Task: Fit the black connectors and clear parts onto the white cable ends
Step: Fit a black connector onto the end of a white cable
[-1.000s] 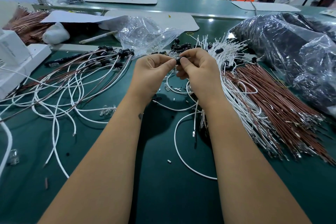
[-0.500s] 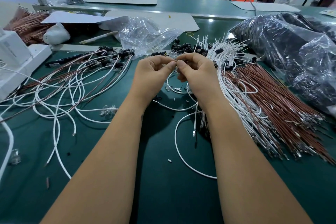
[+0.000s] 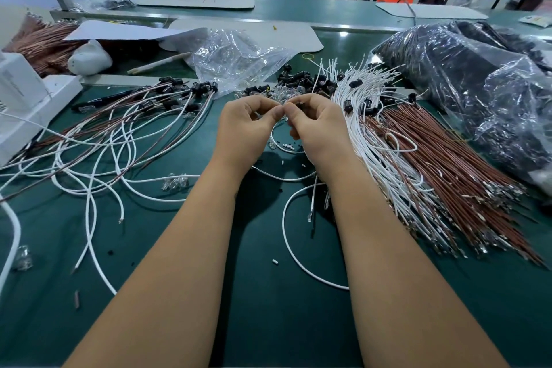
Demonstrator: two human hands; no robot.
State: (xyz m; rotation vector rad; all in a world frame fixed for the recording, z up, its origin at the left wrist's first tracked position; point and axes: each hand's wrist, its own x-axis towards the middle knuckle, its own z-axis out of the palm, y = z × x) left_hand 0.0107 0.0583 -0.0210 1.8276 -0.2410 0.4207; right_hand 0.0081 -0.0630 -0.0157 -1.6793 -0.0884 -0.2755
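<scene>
Green mat (image 3: 268, 323): left hand (image 3: 245, 125), right hand (image 3: 319, 128) fingers curled, tips meeting, pinching small part; part itself hidden.

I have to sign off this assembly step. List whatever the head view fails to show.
- The part pinched between the left hand and right hand: hidden by the fingertips, too small to identify.
- Whether it is seated on the white cable: hidden by the hands.
- Contents of the dark plastic bag: blurred by glare, cut off at the right edge.
</scene>
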